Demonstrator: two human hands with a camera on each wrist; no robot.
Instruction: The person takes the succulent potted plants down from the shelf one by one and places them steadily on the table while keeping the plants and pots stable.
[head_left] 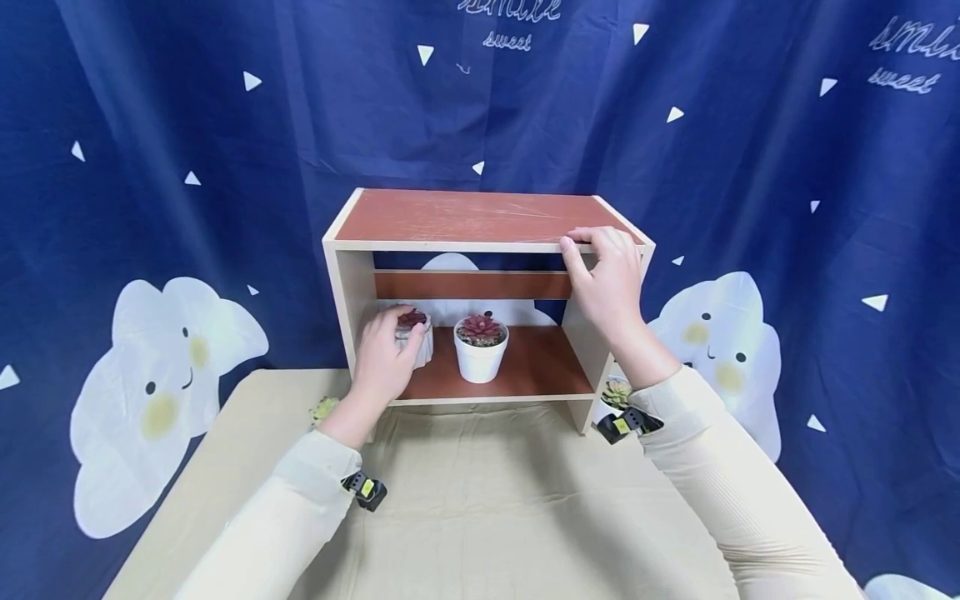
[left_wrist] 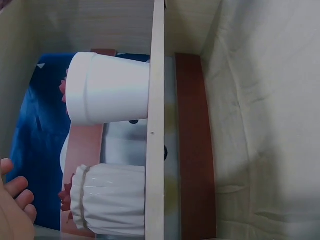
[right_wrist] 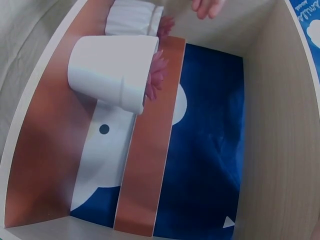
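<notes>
A small two-level wooden shelf [head_left: 465,217] with red-brown boards and pale edges stands on the cloth. On its lower board sit a smooth white pot [head_left: 481,363] and, further left, a ribbed white pot [left_wrist: 112,200], each with a red succulent. My left hand [head_left: 384,354] is inside the left part of the shelf, beside the ribbed pot. In the left wrist view its loosely bent fingers [left_wrist: 17,186] are apart from that pot. At the top board's right front edge, my right hand [head_left: 611,283] holds on, thumb at the front and fingers bent over the top.
A green succulent [head_left: 325,408] shows beyond my left wrist, and another potted one [head_left: 617,393] stands by the shelf's right side, partly behind my right forearm. A beige cloth [head_left: 480,500] covers the table. Behind hangs a blue curtain [head_left: 375,108] with cloud prints.
</notes>
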